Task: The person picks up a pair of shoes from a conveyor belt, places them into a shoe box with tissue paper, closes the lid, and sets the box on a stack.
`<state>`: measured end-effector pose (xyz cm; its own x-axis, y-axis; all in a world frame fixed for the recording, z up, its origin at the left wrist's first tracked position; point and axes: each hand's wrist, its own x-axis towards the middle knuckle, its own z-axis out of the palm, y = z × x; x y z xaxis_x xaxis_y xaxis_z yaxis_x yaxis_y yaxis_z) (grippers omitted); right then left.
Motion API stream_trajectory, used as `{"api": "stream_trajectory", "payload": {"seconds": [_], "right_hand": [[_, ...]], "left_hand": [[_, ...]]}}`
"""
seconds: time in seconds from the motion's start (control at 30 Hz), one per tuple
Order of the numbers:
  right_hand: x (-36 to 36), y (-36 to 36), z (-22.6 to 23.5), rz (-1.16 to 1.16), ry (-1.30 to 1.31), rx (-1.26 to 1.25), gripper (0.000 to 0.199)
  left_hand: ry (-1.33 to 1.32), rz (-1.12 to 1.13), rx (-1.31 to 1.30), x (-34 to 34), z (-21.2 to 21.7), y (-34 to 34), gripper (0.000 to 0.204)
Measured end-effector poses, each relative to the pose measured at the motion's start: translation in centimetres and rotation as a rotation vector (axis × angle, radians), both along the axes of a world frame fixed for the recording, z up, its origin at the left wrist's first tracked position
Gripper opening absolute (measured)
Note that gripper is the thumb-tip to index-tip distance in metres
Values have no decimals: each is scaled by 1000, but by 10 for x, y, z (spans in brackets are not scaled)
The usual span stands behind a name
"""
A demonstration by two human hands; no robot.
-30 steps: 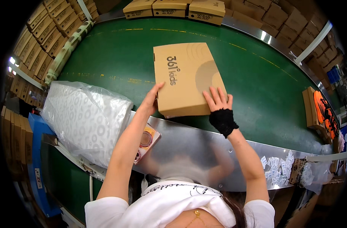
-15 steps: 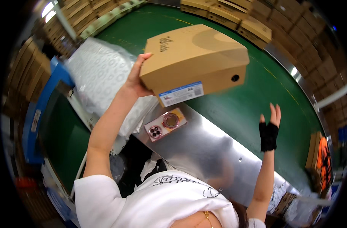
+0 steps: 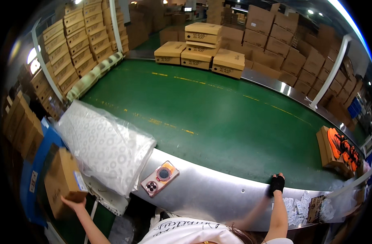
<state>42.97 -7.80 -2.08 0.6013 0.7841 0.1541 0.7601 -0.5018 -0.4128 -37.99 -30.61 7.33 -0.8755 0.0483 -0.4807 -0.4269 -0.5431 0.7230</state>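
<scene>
Lower left of the frame: my left hand (image 3: 73, 202) grips a brown cardboard box (image 3: 63, 181) from underneath, fingers clamped on its bottom edge, with the box tilted and held out over the blue bin (image 3: 36, 162) at the far left. Just right of the box sits a bundle of white patterned sheets in clear plastic (image 3: 102, 146), its corner resting on the metal table edge (image 3: 210, 191). A pink phone (image 3: 160, 178) lies face-down on that metal strip, near the bundle. Lower right: my right hand (image 3: 276, 184), in a black fingerless glove, rests on the metal edge where it meets the green conveyor belt (image 3: 210, 118); fingers look together, holding nothing. At the right edge, an open box with orange shoes (image 3: 336, 148) sits on the belt. Upper centre: stacked cardboard boxes (image 3: 202, 49) at the belt's far end.
</scene>
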Motion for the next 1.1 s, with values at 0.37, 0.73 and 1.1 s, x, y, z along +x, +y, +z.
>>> {"api": "stream_trajectory", "payload": {"seconds": [0.37, 0.73, 1.1], "right_hand": [[-14, -4, -6, -113, -18, 41, 18], [-4, -6, -12, -176, -15, 54, 15], [-8, -11, -9, -181, -99, 117, 14]], "left_hand": [[802, -464, -235, 65, -17, 184, 44], [2009, -1427, -775, 400, -71, 287, 64], [1783, -1394, -924, 411, -71, 294, 64]]}}
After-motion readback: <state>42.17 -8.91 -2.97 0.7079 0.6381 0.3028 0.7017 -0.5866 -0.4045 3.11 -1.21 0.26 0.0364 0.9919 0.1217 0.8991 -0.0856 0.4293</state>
